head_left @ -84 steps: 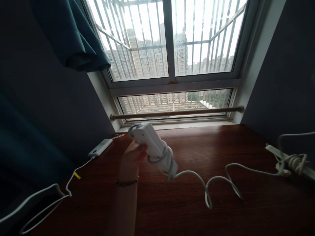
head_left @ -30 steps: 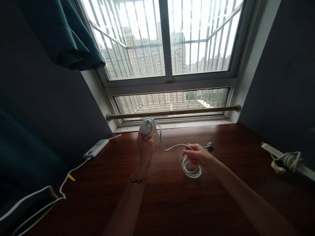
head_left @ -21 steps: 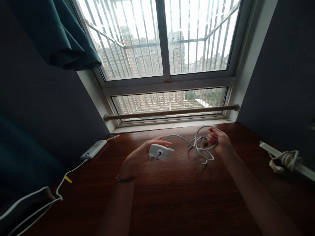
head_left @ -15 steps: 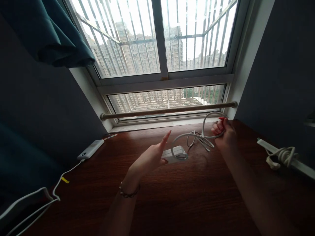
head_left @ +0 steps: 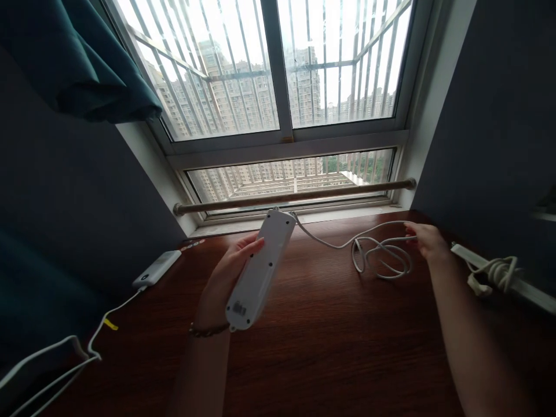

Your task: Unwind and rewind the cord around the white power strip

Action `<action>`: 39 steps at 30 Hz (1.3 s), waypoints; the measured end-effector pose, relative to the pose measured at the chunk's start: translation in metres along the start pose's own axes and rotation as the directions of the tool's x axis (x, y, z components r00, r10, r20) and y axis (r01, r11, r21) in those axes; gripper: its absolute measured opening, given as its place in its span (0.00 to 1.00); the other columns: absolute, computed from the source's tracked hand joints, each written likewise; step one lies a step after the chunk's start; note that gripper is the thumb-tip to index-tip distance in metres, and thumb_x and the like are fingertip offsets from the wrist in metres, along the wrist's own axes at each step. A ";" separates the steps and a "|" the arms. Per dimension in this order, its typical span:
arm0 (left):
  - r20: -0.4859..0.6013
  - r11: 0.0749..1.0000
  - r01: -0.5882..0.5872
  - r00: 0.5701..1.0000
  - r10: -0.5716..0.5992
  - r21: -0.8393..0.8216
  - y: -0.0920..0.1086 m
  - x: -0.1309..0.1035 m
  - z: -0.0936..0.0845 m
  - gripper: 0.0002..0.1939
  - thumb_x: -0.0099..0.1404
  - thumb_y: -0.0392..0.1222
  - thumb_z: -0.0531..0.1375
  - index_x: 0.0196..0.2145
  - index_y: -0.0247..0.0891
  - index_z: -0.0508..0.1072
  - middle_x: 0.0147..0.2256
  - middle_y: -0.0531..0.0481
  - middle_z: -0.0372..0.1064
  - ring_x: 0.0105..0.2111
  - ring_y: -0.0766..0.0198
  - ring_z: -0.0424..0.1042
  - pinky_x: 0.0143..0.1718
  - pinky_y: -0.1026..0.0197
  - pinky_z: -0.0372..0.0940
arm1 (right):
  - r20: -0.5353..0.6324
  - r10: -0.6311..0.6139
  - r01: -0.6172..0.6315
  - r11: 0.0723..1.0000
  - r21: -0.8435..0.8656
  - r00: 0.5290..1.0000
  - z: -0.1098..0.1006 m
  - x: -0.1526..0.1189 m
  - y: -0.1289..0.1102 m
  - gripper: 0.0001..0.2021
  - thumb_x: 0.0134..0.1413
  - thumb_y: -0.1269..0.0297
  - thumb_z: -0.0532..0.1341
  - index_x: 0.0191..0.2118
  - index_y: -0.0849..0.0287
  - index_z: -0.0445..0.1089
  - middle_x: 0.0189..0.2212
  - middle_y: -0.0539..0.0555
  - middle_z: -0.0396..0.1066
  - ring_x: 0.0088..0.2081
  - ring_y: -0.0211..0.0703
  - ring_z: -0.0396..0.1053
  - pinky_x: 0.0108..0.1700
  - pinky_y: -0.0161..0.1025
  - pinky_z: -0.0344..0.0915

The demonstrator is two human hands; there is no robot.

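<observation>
A white power strip is gripped along its left edge by my left hand. Its flat back, with small screws and a label near the lower end, faces me, and it tilts with its top leaning right. From its upper end runs a white cable, which lies in loose loops on the dark wooden surface. Off to the right, my right hand pinches the cable beyond the loops. The cable's far end is hidden at that hand.
At left a white power bank lies with a white cord plugged in. A second white strip with its cord wound round it lies at right. Behind are a wooden rail and a barred window. A blue curtain hangs upper left.
My left hand has turned the power strip so its long back shows. My right hand has moved right with the cable, and the loops have shifted right and spread.
</observation>
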State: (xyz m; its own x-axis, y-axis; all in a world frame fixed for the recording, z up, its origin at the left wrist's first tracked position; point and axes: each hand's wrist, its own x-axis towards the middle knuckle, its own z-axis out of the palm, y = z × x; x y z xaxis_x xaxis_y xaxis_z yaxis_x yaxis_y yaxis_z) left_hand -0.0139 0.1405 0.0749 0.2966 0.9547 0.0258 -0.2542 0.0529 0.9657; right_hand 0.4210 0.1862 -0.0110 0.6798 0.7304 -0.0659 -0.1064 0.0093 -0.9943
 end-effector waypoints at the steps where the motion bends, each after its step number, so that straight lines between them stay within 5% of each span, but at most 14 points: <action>1: 0.034 1.000 0.002 0.999 -0.001 -0.026 -0.001 -0.002 0.001 0.17 0.55 0.40 0.62 0.43 0.33 0.73 0.29 0.43 0.73 0.17 0.65 0.67 0.16 0.67 0.60 | -0.060 -0.034 0.029 0.996 -0.081 0.998 0.005 -0.006 -0.001 0.17 0.34 0.68 0.66 0.34 0.66 0.64 0.35 0.62 0.64 0.36 0.49 0.65 0.31 0.41 0.64; 3: 0.104 0.999 -0.043 0.994 0.044 -0.015 -0.003 -0.003 0.001 0.18 0.54 0.38 0.63 0.44 0.34 0.73 0.32 0.42 0.73 0.21 0.64 0.69 0.19 0.67 0.62 | -0.148 -0.253 0.201 0.933 -0.297 0.956 0.017 -0.027 -0.011 0.27 0.32 0.69 0.68 0.44 0.66 0.63 0.52 0.69 0.53 0.54 0.64 0.52 0.48 0.53 0.58; 5: 0.175 0.992 -0.111 0.980 0.098 0.064 -0.005 -0.002 0.002 0.21 0.53 0.35 0.64 0.46 0.33 0.72 0.36 0.41 0.73 0.28 0.62 0.71 0.25 0.68 0.65 | 0.012 -0.646 0.537 0.625 -0.567 0.764 0.031 -0.060 -0.027 0.32 0.40 0.63 0.66 0.53 0.63 0.58 0.60 0.66 0.41 0.61 0.64 0.38 0.57 0.57 0.44; 7: 0.238 0.976 -0.148 0.965 0.107 0.162 -0.005 -0.001 0.003 0.24 0.53 0.33 0.63 0.49 0.34 0.70 0.40 0.41 0.71 0.34 0.60 0.71 0.30 0.68 0.65 | 0.387 -0.733 0.825 0.451 -0.340 0.560 0.045 -0.098 -0.041 0.27 0.49 0.57 0.62 0.54 0.60 0.59 0.56 0.62 0.51 0.58 0.55 0.48 0.59 0.51 0.47; 9: 0.308 0.958 -0.141 0.950 0.059 0.251 -0.004 -0.004 0.005 0.26 0.55 0.34 0.62 0.52 0.36 0.67 0.42 0.41 0.70 0.36 0.60 0.70 0.32 0.68 0.64 | 0.702 -0.638 0.867 0.494 0.057 0.318 0.059 -0.134 -0.048 0.34 0.48 0.53 0.64 0.59 0.56 0.53 0.54 0.59 0.57 0.57 0.50 0.53 0.59 0.47 0.51; 11: 0.371 0.940 -0.114 0.928 -0.015 0.322 -0.003 -0.007 0.008 0.25 0.57 0.36 0.61 0.53 0.36 0.67 0.42 0.42 0.70 0.35 0.61 0.69 0.31 0.68 0.63 | 0.816 -0.569 0.794 0.542 0.275 0.106 0.072 -0.161 -0.044 0.44 0.39 0.53 0.69 0.61 0.56 0.48 0.56 0.59 0.54 0.58 0.50 0.52 0.60 0.45 0.50; 12: 0.381 0.935 -0.091 0.923 -0.050 0.344 -0.004 -0.009 0.010 0.23 0.58 0.37 0.60 0.52 0.35 0.68 0.40 0.42 0.71 0.33 0.62 0.68 0.30 0.69 0.62 | 0.825 -0.563 0.765 0.555 0.327 0.055 0.078 -0.172 -0.040 0.47 0.37 0.55 0.70 0.61 0.56 0.47 0.57 0.59 0.53 0.58 0.50 0.52 0.59 0.44 0.50; 14: 0.366 0.935 -0.027 0.924 -0.112 0.353 -0.007 -0.011 0.015 0.18 0.58 0.39 0.60 0.47 0.35 0.72 0.35 0.43 0.72 0.29 0.64 0.67 0.26 0.69 0.61 | 0.807 -0.587 0.714 0.592 0.373 0.065 0.087 -0.185 -0.030 0.46 0.35 0.59 0.71 0.60 0.56 0.48 0.55 0.59 0.56 0.55 0.50 0.57 0.57 0.43 0.55; 19: 0.392 0.938 0.099 0.890 -0.233 0.333 -0.021 -0.013 0.031 0.17 0.61 0.45 0.57 0.45 0.36 0.72 0.34 0.44 0.71 0.30 0.63 0.67 0.30 0.67 0.62 | 0.784 -0.562 0.496 0.776 0.390 0.264 0.094 -0.190 -0.018 0.37 0.29 0.65 0.73 0.49 0.56 0.58 0.43 0.54 0.65 0.43 0.46 0.66 0.46 0.39 0.65; 25: 0.520 0.843 -0.279 0.854 -0.001 0.459 -0.017 -0.022 0.044 0.30 0.55 0.52 0.61 0.53 0.36 0.64 0.46 0.41 0.64 0.44 0.55 0.64 0.45 0.60 0.61 | 0.675 -0.584 0.505 0.791 0.346 0.451 0.091 -0.192 -0.019 0.37 0.26 0.66 0.73 0.47 0.56 0.58 0.40 0.53 0.64 0.38 0.42 0.66 0.41 0.37 0.66; 29: 0.277 0.394 -0.379 0.915 0.293 0.837 -0.033 -0.024 0.056 0.48 0.47 0.47 0.67 0.61 0.39 0.47 0.52 0.39 0.58 0.47 0.50 0.64 0.47 0.51 0.61 | 0.528 -0.634 0.596 0.756 0.270 0.565 0.094 -0.206 -0.015 0.37 0.27 0.64 0.73 0.47 0.55 0.57 0.41 0.53 0.64 0.38 0.42 0.65 0.39 0.37 0.67; 33: 0.241 -0.112 -0.228 0.676 0.697 0.967 -0.072 -0.017 0.072 0.39 0.58 0.49 0.58 0.60 0.33 0.45 0.46 0.35 0.63 0.43 0.48 0.66 0.42 0.50 0.62 | 0.324 -0.635 0.585 0.772 0.249 0.701 0.100 -0.218 -0.014 0.36 0.29 0.63 0.72 0.47 0.54 0.53 0.41 0.52 0.62 0.36 0.40 0.65 0.33 0.34 0.67; 36: 0.283 -0.212 -0.189 0.579 0.764 0.959 -0.091 -0.005 0.076 0.34 0.59 0.48 0.58 0.57 0.30 0.51 0.39 0.37 0.67 0.36 0.50 0.68 0.36 0.53 0.63 | 0.402 -0.627 0.620 0.767 0.168 0.667 0.095 -0.222 -0.015 0.36 0.36 0.61 0.70 0.51 0.54 0.51 0.44 0.54 0.61 0.41 0.43 0.64 0.39 0.38 0.68; 39: 0.165 -0.076 -0.167 0.624 0.764 0.983 -0.082 0.008 0.067 0.35 0.55 0.46 0.60 0.56 0.32 0.51 0.39 0.39 0.68 0.35 0.51 0.69 0.34 0.54 0.63 | 0.595 -0.591 0.737 0.676 -0.002 0.544 0.065 -0.230 -0.018 0.42 0.43 0.60 0.67 0.60 0.52 0.43 0.56 0.57 0.51 0.53 0.49 0.57 0.53 0.46 0.61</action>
State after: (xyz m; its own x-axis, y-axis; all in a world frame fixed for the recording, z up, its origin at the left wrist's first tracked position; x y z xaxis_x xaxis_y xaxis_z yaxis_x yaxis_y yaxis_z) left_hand 0.0709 0.1247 0.0136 0.1432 0.5878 0.7962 0.8747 -0.4516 0.1761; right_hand 0.2195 0.0626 0.0277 0.0012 0.7985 0.6020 0.4307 0.5428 -0.7210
